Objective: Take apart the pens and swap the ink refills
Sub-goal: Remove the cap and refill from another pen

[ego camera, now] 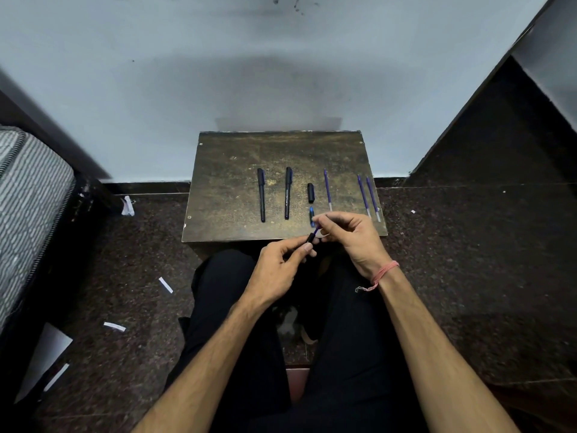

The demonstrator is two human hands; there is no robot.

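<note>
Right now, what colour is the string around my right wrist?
Pinkish-red; the wrist string shows best in the head view, just below the right hand.

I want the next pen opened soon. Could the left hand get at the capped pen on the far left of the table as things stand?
Probably not yet. The way to the far-left pen looks free, with only bare table around it, but the left hand grips a black pen barrel while the right hand pinches its refill.
</note>
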